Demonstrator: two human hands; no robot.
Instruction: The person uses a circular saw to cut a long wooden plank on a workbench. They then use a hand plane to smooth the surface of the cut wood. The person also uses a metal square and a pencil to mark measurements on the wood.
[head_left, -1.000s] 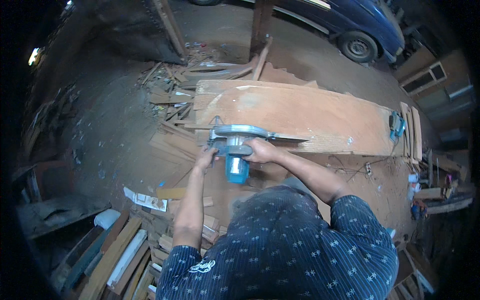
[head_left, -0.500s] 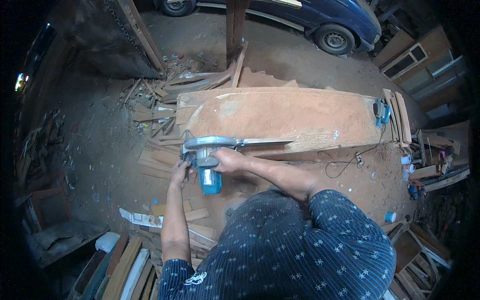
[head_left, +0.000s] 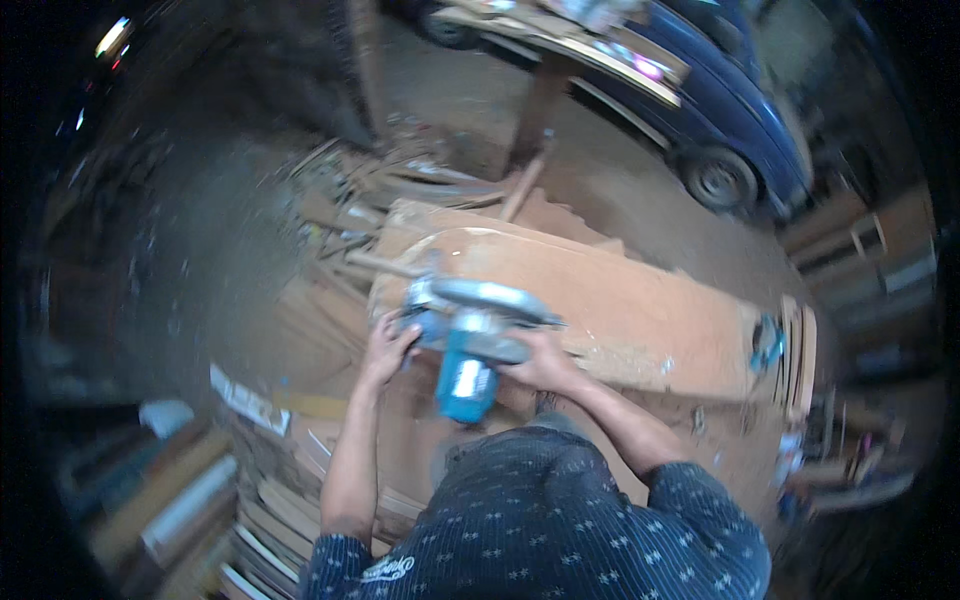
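A teal and silver circular saw (head_left: 466,382) is between my two hands at the near-left edge of a large wooden board (head_left: 625,310). My right hand (head_left: 535,355) is closed on the saw's handle. My left hand (head_left: 392,343) has its fingers curled on the front of the saw at its left side. The picture is blurred by motion, and I cannot tell whether the blade touches the board. At the board's right end lie a teal power tool (head_left: 767,342) and a few narrow planks (head_left: 800,355).
Wood offcuts (head_left: 340,205) lie piled left of and behind the board, with more planks (head_left: 180,500) at lower left. A post (head_left: 535,110) stands behind, under a loaded wooden ledge (head_left: 590,50). A blue vehicle (head_left: 755,140) is beyond it, and leaning panels (head_left: 850,245) are at right.
The view has turned, so the board now slants down to the right and the ledge shows at top. The saw, still in both hands, appears lower in the picture, with its body more tilted.
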